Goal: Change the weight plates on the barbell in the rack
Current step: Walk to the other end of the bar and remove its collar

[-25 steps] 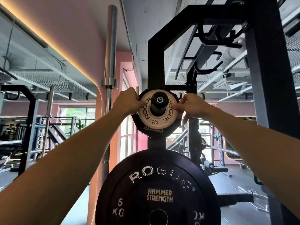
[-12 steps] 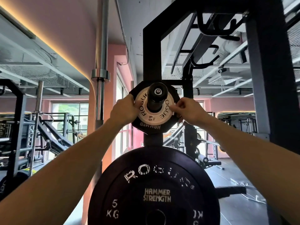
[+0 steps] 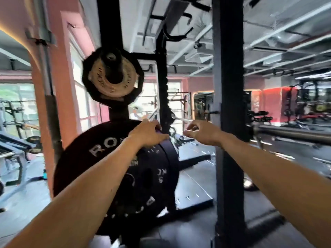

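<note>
A small pale plate (image 3: 112, 81) sits on an upper storage peg of the rack, in front of a black plate (image 3: 133, 94). Below it, large black bumper plates (image 3: 86, 158) marked ROGUE hang on a lower peg. My left hand (image 3: 148, 134) lies over the top edge of the bumper plates, fingers curled on the rim. To its right my right hand (image 3: 202, 134) hovers in the air with loosely curled fingers and holds nothing. A barbell (image 3: 295, 134) lies horizontally at the right, behind the post. The frame is blurred by motion.
A thick black rack upright (image 3: 229, 113) stands just right of my right hand. A spare bar (image 3: 47, 81) stands vertically at the left by the pink wall. Benches and other racks fill the room behind.
Both hands have let go of the small pale plate on the upper peg and dropped down. The left hand now lies on the big bumper plates. The view has swung right.
</note>
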Demonstrator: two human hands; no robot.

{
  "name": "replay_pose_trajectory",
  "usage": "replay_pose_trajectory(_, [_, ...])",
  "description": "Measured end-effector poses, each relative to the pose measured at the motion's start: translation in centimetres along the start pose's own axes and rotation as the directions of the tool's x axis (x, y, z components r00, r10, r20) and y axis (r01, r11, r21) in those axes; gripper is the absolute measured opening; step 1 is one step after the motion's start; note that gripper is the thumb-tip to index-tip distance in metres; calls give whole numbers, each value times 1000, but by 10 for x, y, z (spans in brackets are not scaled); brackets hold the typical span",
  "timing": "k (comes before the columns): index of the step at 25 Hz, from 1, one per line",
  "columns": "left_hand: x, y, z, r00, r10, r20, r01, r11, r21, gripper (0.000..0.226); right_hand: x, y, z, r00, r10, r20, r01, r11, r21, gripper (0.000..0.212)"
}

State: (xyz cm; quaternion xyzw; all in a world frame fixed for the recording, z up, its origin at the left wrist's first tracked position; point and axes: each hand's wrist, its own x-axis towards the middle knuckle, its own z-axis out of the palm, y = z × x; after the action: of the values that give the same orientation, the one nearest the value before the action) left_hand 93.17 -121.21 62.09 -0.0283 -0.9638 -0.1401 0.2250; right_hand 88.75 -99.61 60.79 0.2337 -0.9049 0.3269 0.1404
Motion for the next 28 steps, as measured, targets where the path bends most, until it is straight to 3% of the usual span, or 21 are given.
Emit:
replay_pose_trajectory(6, [-48,97,145,947,141,289,-91,980,-180,60,-135,138,-13,938,347,4,-346,937,-43,38])
replay_pose_trajectory(12, [-151,178,290,802,212,558,-58,958,-280,79,-304,242,1,759,651,31,-649,759,-57,39])
replay_pose_trajectory(19, [-252,214,399,494,359,792,-101,929,-357,73,-481,282,37,482,869,114,-876,482,31,47])
replay_pose_trajectory(28, [-371,182,477,138,289,947,-135,953,-271,73,-632,269,127,127,974,190,-987,106,118,46])
